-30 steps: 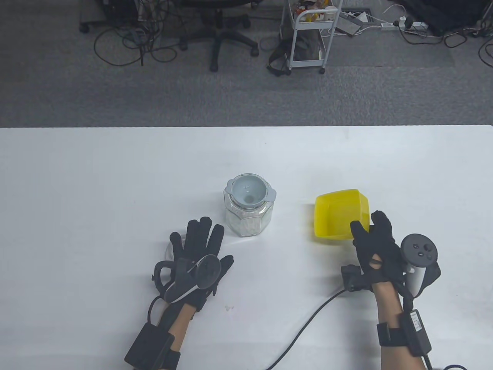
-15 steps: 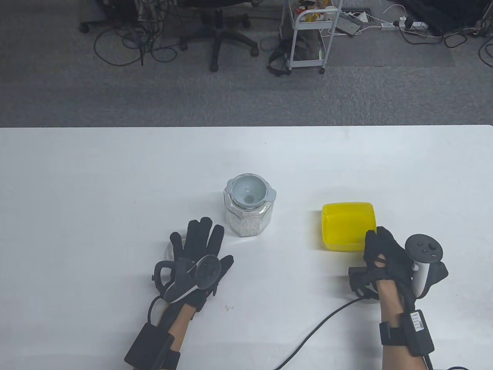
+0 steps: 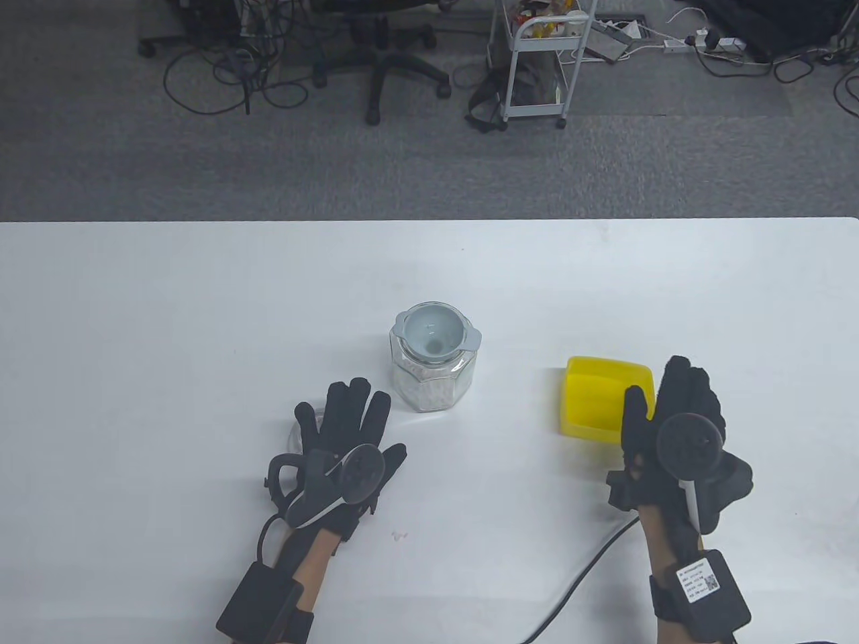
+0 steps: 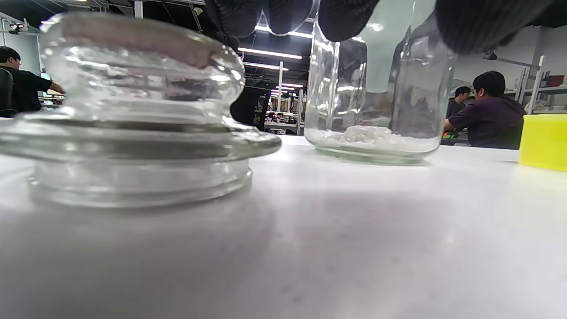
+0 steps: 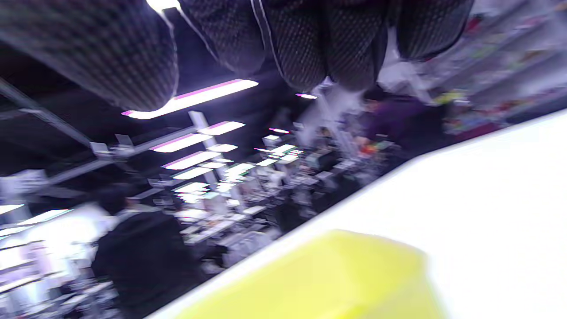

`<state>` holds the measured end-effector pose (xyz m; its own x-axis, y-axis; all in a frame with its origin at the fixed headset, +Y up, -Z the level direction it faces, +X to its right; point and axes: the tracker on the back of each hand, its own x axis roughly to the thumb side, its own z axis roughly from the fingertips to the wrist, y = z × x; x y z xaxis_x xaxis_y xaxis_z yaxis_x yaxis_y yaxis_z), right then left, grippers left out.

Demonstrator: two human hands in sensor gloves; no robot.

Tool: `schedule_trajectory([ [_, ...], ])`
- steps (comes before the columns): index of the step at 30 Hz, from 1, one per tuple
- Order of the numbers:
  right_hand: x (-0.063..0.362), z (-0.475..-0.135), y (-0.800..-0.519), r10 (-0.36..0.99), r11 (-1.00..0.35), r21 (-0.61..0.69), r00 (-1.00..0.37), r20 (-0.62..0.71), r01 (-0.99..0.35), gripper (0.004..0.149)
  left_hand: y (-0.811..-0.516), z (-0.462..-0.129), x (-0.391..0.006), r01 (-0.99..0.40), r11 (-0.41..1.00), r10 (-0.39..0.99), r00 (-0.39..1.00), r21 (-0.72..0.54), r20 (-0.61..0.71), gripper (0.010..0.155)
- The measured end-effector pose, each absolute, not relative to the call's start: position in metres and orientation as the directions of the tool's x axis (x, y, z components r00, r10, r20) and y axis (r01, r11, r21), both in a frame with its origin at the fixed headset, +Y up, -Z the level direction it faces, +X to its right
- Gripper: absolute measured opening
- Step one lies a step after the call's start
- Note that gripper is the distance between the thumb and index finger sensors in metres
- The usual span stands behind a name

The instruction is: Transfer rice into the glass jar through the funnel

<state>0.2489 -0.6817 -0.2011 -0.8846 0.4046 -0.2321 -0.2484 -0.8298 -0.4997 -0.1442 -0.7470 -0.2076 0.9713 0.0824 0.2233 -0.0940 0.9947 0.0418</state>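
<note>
A glass jar stands mid-table with rice in its lower part and a grey funnel seated in its mouth. In the left wrist view the jar shows a low heap of rice. A yellow container stands upright to the jar's right. My right hand hovers open, palm down, at the container's near right corner; in the right wrist view its fingers hang above the container, apart from it. My left hand lies flat, fingers spread, partly over the glass lid.
The glass lid lies on the table just left of the jar. A black cable runs along the table near my right forearm. The table's far edge drops to a floor with a chair and a cart.
My right hand turned the tilted yellow container upright, set it on the table and let go, rolling palm down. My left hand has not moved.
</note>
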Motion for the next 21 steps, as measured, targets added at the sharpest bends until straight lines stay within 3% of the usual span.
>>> schedule_trajectory([
  [4,0.200,-0.198,-0.681,0.227,-0.899,-0.395,-0.972,-0.053,-0.188,0.080,-0.747,-0.207,-0.144,-0.096,0.993,0.079,0.970,0.065,0.228,0.078],
  [7,0.175,-0.204,-0.701,0.209,-0.947,-0.238,-0.976,0.057,-0.216,0.081,-0.746,-0.206,-0.145,-0.104,0.987,0.076,0.974,0.122,0.214,0.075],
  [10,0.161,-0.211,-0.719,0.109,-0.991,-0.070,-0.992,0.061,-0.113,0.088,-0.742,-0.204,-0.149,-0.114,0.977,0.076,0.977,0.183,0.200,0.073],
  [12,0.157,-0.213,-0.723,0.059,-0.998,-0.027,-0.996,0.071,-0.061,0.092,-0.739,-0.203,-0.151,-0.133,0.970,0.093,0.976,0.203,0.195,0.073],
  [17,0.157,-0.215,-0.727,0.026,-0.999,0.025,-0.998,0.054,-0.024,0.095,-0.724,-0.205,-0.159,-0.235,0.945,0.194,0.963,0.227,0.188,0.074],
  [21,0.161,-0.219,-0.729,0.037,-0.998,0.050,-0.999,0.029,-0.035,0.095,-0.691,-0.220,-0.161,-0.312,0.907,0.288,0.950,0.285,0.123,0.074],
])
